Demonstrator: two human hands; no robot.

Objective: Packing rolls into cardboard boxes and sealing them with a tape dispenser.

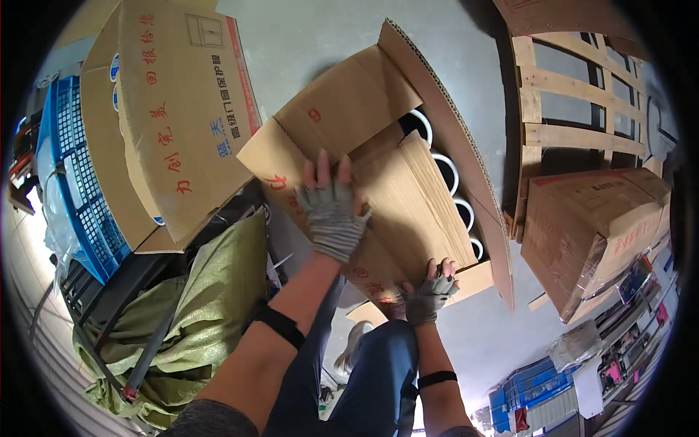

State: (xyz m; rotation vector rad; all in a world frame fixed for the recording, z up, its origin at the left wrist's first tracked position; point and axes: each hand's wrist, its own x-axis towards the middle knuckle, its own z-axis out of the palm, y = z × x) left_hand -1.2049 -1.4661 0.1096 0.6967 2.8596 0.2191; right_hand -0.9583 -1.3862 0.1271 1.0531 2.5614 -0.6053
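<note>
An open brown cardboard box (408,197) lies on the grey floor in front of me, its flaps partly folded over white round rims (445,164) inside. My left hand (331,211), in a grey fingerless glove, presses flat on one inner flap. At the box's near edge my right hand (431,291), gloved the same way, grips the flap's rim. A long outer flap (466,146) stands open on the right side.
A large printed cardboard box (175,116) rests on a blue plastic crate (73,175) at the left. A green sack (211,313) lies below it. A wooden pallet (575,95) and another carton (597,233) stand at the right.
</note>
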